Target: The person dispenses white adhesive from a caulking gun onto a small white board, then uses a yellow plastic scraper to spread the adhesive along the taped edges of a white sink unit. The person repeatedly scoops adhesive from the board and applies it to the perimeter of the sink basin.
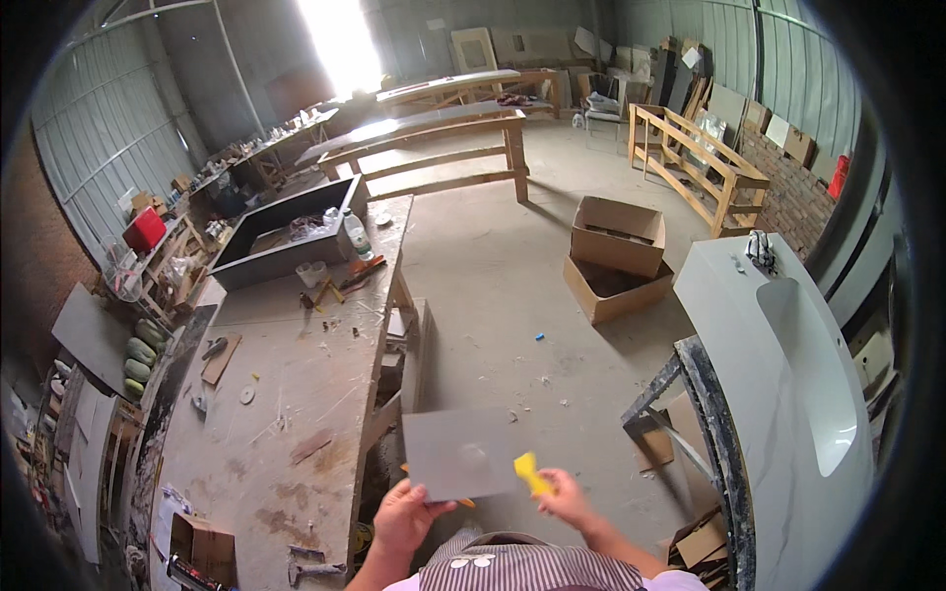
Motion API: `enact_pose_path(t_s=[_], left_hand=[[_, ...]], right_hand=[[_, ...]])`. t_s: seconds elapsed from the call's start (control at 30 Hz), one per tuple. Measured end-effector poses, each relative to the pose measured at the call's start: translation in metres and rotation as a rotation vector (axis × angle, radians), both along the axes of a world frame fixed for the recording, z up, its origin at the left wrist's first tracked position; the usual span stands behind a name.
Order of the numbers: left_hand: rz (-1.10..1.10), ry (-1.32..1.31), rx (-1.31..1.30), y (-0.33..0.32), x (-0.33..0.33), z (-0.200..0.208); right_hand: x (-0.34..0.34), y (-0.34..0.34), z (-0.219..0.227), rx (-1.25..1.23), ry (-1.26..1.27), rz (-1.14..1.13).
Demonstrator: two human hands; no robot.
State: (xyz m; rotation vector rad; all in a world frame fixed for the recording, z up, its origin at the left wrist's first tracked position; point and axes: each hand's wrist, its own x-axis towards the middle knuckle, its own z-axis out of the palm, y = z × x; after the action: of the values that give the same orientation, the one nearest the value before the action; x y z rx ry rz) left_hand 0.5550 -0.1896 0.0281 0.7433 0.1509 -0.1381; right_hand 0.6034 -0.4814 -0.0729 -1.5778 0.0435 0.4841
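scraper point(532, 475): yellow | sheet point(445, 451): grey | apron point(527, 568): dark-and-light stripes | washbasin point(741, 325): white, grey-veined

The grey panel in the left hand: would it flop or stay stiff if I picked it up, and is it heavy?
The grey panel is probably stiff: it looks flat though the left hand grips only near its lower left corner. It may be fairly light, since that hand alone appears to hold it up.

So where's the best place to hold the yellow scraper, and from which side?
Probably its narrower lower-right end, coming from the right, as your right hand does: the yellow scraper widens toward its upper-left end, near the grey sheet, so this hold leaves the wide end free.
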Motion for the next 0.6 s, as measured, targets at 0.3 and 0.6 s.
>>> enact_pose_path(t_s=[0.3, 0.6], left_hand=[[0.072, -0.054, 0.092, 0.000, 0.194, -0.011], [0.071, -0.139, 0.143, 0.010, 0.400, -0.002]], right_hand=[[0.163, 0.007, 0.083, 0.331, 0.041, -0.035], [0.361, 0.055, 0.095, 0.159, 0.118, -0.021]])
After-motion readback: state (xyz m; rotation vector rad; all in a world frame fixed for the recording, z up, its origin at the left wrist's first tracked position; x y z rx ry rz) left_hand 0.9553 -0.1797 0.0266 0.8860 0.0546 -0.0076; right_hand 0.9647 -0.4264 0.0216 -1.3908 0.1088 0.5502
